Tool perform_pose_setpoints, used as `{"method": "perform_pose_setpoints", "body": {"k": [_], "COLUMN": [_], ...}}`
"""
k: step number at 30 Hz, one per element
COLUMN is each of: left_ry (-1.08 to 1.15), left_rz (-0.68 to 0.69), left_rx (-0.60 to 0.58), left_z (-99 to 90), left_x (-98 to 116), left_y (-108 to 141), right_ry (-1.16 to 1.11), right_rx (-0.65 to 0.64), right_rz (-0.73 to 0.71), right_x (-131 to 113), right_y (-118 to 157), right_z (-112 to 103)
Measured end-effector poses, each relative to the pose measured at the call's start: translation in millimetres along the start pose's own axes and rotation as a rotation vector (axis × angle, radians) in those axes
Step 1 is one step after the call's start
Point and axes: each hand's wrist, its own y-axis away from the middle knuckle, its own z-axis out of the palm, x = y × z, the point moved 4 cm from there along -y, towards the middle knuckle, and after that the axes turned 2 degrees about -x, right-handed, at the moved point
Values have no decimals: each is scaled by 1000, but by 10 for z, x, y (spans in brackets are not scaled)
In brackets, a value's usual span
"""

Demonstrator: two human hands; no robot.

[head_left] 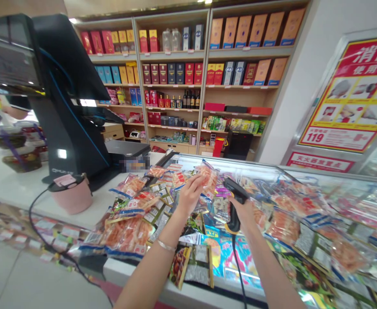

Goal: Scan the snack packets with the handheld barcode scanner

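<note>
Near the middle of the head view, my left hand (191, 192) grips a clear snack packet (209, 177) with orange-pink contents, held up above the glass counter. Just to its right, my right hand (241, 210) is wrapped round the handle of a black barcode scanner (235, 189), whose cable hangs down toward me. The scanner's head points toward the held packet, with a small gap between them. Below both hands lie blue packets (240, 257) and a green-and-gold packet (199, 266). A heap of similar snack packets (129, 234) lies left of my left hand.
A black checkout terminal (69, 103) and a pink container (71, 197) stand on the white counter at left. More packets (283, 225) spread over the glass at right. Shelves (172, 53) of boxes and bottles line the back wall.
</note>
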Motion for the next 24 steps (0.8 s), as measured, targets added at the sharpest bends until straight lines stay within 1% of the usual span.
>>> {"method": "perform_pose_setpoints", "body": {"k": [3, 10, 17, 21, 24], "left_ry": [8, -16, -175, -191, -170], "left_rz": [1, -14, -87, -68, -72], "left_rx": [-8, -42, -99, -87, -100], "left_z": [0, 28, 33, 62, 107], "left_x": [-1, -24, -85, -104, -125], "left_y": [-3, 13, 25, 65, 97], "right_ry": [-38, -64, 0, 83, 119], "right_rx": [-26, -25, -30, -32, -21], "right_rz": [47, 46, 22, -20, -38], "right_x": [36, 43, -24, -34, -21], "right_y": [-16, -24, 10, -10, -46], "right_z": [2, -4, -6, -38, -71]}}
